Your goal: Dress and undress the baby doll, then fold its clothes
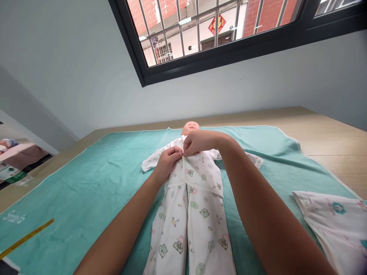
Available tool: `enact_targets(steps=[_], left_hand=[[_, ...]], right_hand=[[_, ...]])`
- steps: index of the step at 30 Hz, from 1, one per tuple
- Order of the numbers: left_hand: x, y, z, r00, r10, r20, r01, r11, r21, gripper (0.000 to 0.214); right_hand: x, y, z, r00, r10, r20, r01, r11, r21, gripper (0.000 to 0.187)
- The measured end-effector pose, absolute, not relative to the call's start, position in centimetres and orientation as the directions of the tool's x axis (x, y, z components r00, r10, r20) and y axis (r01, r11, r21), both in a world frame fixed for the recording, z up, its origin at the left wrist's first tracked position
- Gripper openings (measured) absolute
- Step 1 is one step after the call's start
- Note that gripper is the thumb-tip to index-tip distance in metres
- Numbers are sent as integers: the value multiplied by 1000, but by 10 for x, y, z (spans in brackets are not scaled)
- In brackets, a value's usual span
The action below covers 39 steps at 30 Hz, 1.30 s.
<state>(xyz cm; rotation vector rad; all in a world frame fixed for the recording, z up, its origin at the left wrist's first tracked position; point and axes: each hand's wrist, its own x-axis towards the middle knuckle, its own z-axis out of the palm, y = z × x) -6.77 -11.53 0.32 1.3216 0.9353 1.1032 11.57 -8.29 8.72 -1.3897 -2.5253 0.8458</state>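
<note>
A baby doll (191, 126) lies on its back, dressed in a white baby top (197, 172) and matching trousers (200, 225) printed with small animals. Its sleeves stretch out to both sides. At the front opening of the top, my left hand (169, 162) pinches the fabric edge between thumb and fingers. My right hand (197, 143) is closed right beside it, also pinching the front of the top. The two sets of fingertips nearly meet at the chest. Whatever fastener may be between them is hidden by the fingers.
A turquoise blanket (94, 187) covers most of the wooden table (329, 133). At the right lies a folded white printed cloth (338, 225). A yellow strip (27, 238) rests at the lower left. Behind the table rise a wall and a barred window (197, 23).
</note>
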Motion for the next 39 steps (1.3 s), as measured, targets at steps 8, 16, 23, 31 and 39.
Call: enact_targets(steps=[8, 16, 23, 31, 39], left_hand=[[-67, -114, 1, 232, 970, 76, -104, -52, 993, 14], [-68, -113, 0, 238, 968, 80, -117, -53, 992, 11], [-69, -114, 2, 273, 958, 92, -146, -53, 988, 13], [-69, -115, 2, 274, 958, 81, -142, -43, 989, 16], [-69, -115, 3, 289, 951, 108, -149, -67, 987, 17]], right_hand=[[113, -85, 94, -560, 796, -230, 784, 420, -458, 15], [113, -82, 89, -582, 787, -206, 760, 435, -483, 16], [120, -77, 86, -605, 765, -220, 719, 406, -564, 16], [112, -86, 93, -507, 830, -232, 818, 379, -433, 26], [113, -87, 95, -487, 835, -255, 818, 334, -469, 20]])
